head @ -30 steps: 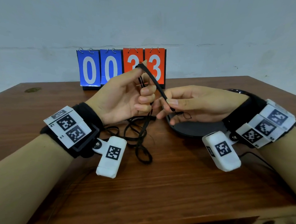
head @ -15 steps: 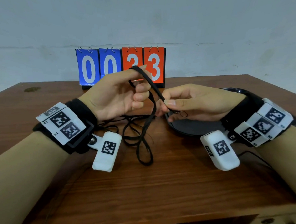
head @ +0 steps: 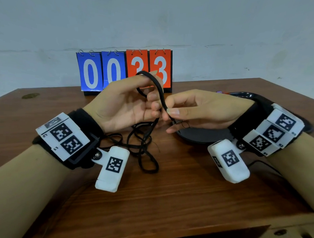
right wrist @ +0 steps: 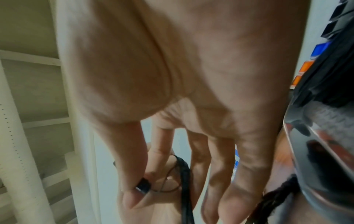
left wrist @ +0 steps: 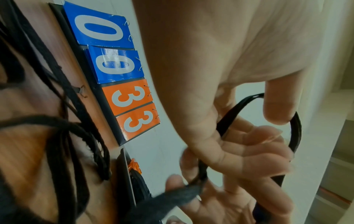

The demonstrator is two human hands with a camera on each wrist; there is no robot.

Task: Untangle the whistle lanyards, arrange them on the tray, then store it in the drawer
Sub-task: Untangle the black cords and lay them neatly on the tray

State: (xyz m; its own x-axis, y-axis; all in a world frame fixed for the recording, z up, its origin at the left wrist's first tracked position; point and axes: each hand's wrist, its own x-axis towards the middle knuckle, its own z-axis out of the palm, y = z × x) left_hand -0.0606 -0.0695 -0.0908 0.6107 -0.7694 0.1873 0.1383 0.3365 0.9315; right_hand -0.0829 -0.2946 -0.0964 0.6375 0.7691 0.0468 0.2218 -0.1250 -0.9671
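Observation:
A tangle of black lanyards lies on the wooden table between my wrists. One flat black lanyard strap arches up from it. My left hand holds that strap looped over its raised forefinger, with the other fingers curled round it. My right hand pinches the strap's end between thumb and forefinger, where a small black clasp and a thin cord loop show. The dark round tray sits under my right hand; a blue and an orange piece lie at its edge.
A flip scoreboard reading 0033 stands at the back of the table against the wall. The table's front edge runs near the bottom right, with a pale drawer front below it. A thin black cable trails by my right forearm.
My left hand has risen a little and drawn the strap's loop higher and wider. My right hand keeps its pinch on the strap's end and has closed in on the left fingers.

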